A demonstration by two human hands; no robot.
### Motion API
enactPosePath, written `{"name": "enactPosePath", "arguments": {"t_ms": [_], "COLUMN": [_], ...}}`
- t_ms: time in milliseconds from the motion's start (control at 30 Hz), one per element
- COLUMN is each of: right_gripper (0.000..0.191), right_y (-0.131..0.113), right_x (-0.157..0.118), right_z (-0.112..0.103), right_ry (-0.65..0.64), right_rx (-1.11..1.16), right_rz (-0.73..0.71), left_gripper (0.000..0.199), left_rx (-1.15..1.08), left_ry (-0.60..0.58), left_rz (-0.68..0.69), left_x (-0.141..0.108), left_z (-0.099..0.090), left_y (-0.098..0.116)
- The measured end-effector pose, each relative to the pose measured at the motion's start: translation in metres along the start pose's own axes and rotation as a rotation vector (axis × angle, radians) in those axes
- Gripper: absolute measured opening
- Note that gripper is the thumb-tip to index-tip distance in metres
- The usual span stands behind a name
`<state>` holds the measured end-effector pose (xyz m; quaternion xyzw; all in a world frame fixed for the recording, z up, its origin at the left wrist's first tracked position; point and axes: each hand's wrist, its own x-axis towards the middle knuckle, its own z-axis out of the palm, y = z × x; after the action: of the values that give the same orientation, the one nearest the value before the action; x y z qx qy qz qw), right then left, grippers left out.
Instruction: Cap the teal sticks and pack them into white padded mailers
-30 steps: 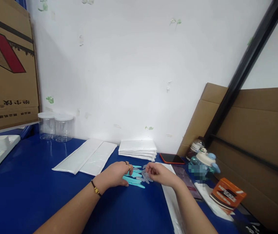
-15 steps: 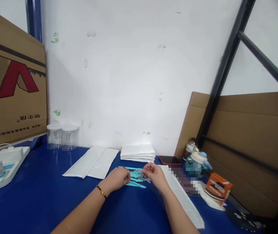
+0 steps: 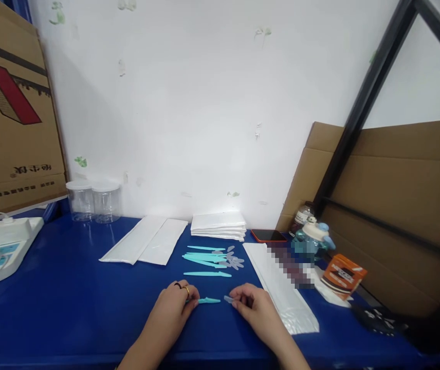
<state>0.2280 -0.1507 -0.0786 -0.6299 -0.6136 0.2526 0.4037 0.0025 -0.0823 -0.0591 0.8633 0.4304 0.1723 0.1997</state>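
My left hand (image 3: 177,307) is closed on the handle end of a turquoise eyebrow razor (image 3: 210,300), its blade end pointing right. A small clear blade cap (image 3: 228,299) is pinched in my right hand (image 3: 251,304), a short gap from the razor's tip. Beyond my hands a single turquoise razor (image 3: 206,274) lies crosswise on the blue table. Farther back are several more razors (image 3: 203,257) in a loose pile, with a scatter of clear caps (image 3: 235,261) at their right ends.
Behind the razors lies a stack of white packets (image 3: 218,226). Flat white packets rest left (image 3: 144,241) and right (image 3: 281,288). A phone (image 3: 268,236), teal jar (image 3: 311,241) and orange box (image 3: 344,276) stand right. Clear tubs (image 3: 106,203) and a power strip (image 3: 14,249) are left.
Both hands have drawn back toward me from the pile and moved apart, bringing one razor in the left and one cap in the right. The camera view has tilted down.
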Motion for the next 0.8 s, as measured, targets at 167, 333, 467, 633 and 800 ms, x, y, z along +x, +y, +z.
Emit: {"name": "enactPosePath", "arguments": {"t_ms": [167, 333, 467, 633, 800], "right_gripper": [0.010, 0.013, 0.014, 0.016, 0.017], "right_y": [-0.010, -0.018, -0.024, -0.031, -0.021], "right_x": [0.000, 0.002, 0.008, 0.026, 0.059], "right_z": [0.001, 0.003, 0.007, 0.002, -0.026], "right_ry": [-0.002, -0.006, -0.047, -0.102, 0.062], "right_rx": [-0.066, -0.105, -0.134, -0.231, -0.422], "right_rz": [-0.050, -0.075, -0.095, -0.111, -0.081], "left_gripper": [0.014, 0.013, 0.014, 0.014, 0.015], "left_rx": [-0.028, 0.009, 0.061, 0.110, 0.085], "left_ry": [0.005, 0.007, -0.016, -0.045, 0.010], "left_rz": [0.002, 0.009, 0.069, 0.122, 0.078], "left_x": [0.001, 0.005, 0.012, 0.031, 0.050], "left_z": [0.000, -0.001, 0.000, -0.003, -0.012], "left_y": [0.001, 0.004, 0.012, 0.015, -0.003]}}
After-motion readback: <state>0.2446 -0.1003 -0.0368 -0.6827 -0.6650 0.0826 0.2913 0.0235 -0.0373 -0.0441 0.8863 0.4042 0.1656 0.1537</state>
